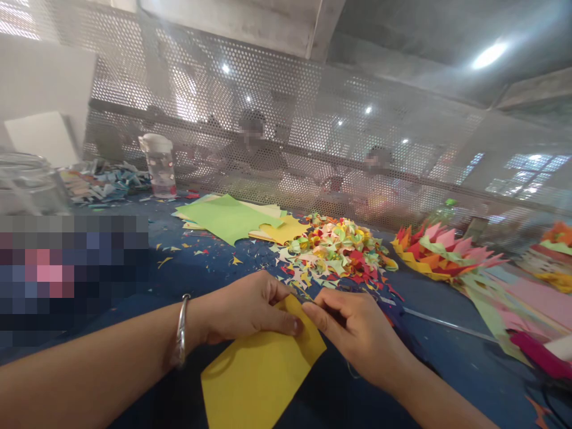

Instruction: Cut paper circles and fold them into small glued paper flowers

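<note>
Your left hand (248, 307) & right hand (357, 333) are close together, both pinched on the top corner of the yellow paper (259, 375), flat on the blue table (201, 280) in front of you. Best line up edges & press w/ thumbs, I'd say

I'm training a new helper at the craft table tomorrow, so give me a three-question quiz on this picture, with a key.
1. What do the left hand and right hand pinch between them?
A) a green sheet
B) a yellow sheet
C) a pink sheet
2. True or false: the bangle sits on the right wrist.
3. Fill in: the pile of mixed paper scraps lies on the ___ tabletop, beyond the hands.
Key: 1 B; 2 false, it is on the left wrist; 3 blue.
</note>
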### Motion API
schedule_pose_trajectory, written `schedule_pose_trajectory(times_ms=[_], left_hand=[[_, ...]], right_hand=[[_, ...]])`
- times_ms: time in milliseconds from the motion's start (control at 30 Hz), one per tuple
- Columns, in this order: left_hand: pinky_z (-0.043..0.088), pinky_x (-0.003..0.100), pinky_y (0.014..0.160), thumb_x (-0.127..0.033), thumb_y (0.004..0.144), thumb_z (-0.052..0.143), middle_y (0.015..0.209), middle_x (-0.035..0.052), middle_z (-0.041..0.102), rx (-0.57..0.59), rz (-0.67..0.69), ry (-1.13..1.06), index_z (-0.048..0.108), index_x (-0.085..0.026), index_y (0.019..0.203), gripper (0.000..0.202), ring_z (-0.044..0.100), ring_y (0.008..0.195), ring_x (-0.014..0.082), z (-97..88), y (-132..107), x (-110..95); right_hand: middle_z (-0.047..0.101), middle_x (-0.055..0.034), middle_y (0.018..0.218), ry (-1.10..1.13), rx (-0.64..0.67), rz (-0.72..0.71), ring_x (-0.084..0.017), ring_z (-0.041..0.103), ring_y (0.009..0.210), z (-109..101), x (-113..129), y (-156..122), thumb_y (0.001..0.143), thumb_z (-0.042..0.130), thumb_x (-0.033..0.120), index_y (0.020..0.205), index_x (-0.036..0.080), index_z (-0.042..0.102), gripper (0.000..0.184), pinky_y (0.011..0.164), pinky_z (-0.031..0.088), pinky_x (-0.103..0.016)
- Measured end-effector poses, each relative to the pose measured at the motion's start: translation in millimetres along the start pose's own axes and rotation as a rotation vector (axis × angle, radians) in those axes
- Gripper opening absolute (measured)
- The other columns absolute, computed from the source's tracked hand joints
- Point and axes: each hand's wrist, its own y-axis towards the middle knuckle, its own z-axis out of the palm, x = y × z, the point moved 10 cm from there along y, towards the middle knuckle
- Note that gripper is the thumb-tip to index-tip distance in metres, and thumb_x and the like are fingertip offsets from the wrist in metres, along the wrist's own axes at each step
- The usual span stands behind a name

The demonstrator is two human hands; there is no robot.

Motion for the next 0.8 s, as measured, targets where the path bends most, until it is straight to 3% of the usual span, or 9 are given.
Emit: schedule_pose_trajectory(times_ms=[133,267,400,467,500,567,700,800], left_hand=[[0.048,0.021,0.050,-0.034,0.076,0.072,0.066,0.0005,0.073,-0.062,0.044,0.109,0.071,-0.019,0.080,0.016,0.064,0.050,0.0127,-18.3,-9,-14],[0.044,0.021,0.048,-0.040,0.078,0.069,0.080,0.0015,0.074,-0.231,0.122,0.309,0.068,-0.021,0.088,0.021,0.065,0.056,0.0145,-67.1,-29,-41],[0.038,0.024,0.049,-0.036,0.075,0.070,0.073,0.0035,0.070,-0.662,0.246,0.814,0.072,-0.021,0.090,0.022,0.062,0.060,0.0182,-126.3,-54,-73],[0.043,0.028,0.064,-0.034,0.073,0.072,0.092,0.0071,0.072,-0.840,0.373,0.957,0.073,-0.021,0.094,0.025,0.063,0.081,0.0237,-130.7,-65,-89],[0.044,0.030,0.071,-0.036,0.075,0.071,0.100,0.0083,0.071,-0.857,0.419,0.983,0.072,-0.022,0.100,0.028,0.063,0.089,0.0255,-125.4,-65,-92],[0.046,0.031,0.078,-0.039,0.084,0.063,0.103,0.0077,0.071,-0.746,0.440,0.884,0.070,-0.021,0.103,0.027,0.063,0.091,0.0233,-108.7,-54,-87],[0.051,0.030,0.077,-0.044,0.091,0.056,0.093,0.0063,0.073,-0.287,0.371,0.490,0.066,-0.018,0.103,0.031,0.067,0.083,0.0180,-55.8,-22,-63],[0.054,0.029,0.077,-0.045,0.089,0.060,0.095,0.0069,0.074,-0.142,0.303,0.265,0.064,-0.017,0.100,0.031,0.069,0.083,0.0174,-35.9,-11,-48]], right_hand=[[0.037,0.0057,0.058,0.035,-0.023,0.013,-0.012,0.036,0.054,-6,-2,1,0.097,0.046,0.046,0.065,0.021,0.045,0.040,0.051,0.028,-0.026],[0.037,0.0050,0.059,0.058,-0.068,0.017,-0.012,0.036,0.054,-14,-4,2,0.097,0.045,0.048,0.063,0.022,0.042,0.042,0.052,0.031,-0.027],[0.035,0.0052,0.058,0.051,-0.065,0.001,-0.012,0.035,0.054,-14,-2,2,0.097,0.045,0.046,0.063,0.022,0.041,0.042,0.051,0.030,-0.027],[0.037,0.0052,0.058,0.045,-0.049,-0.007,-0.012,0.036,0.053,-11,0,1,0.097,0.046,0.046,0.064,0.022,0.043,0.041,0.051,0.030,-0.027],[0.038,0.0052,0.058,0.041,-0.041,-0.011,-0.012,0.036,0.053,-10,0,1,0.097,0.046,0.046,0.064,0.022,0.044,0.041,0.051,0.030,-0.027],[0.039,0.0049,0.058,0.022,-0.028,-0.026,-0.012,0.037,0.053,-8,3,1,0.097,0.046,0.046,0.064,0.022,0.043,0.041,0.051,0.030,-0.026],[0.040,0.0049,0.058,-0.028,-0.023,-0.078,-0.011,0.039,0.053,-4,9,2,0.097,0.048,0.042,0.062,0.022,0.039,0.041,0.052,0.030,-0.026],[0.042,0.0049,0.057,-0.058,-0.005,-0.095,-0.012,0.040,0.052,1,11,2,0.097,0.048,0.042,0.063,0.022,0.041,0.040,0.051,0.030,-0.026]])
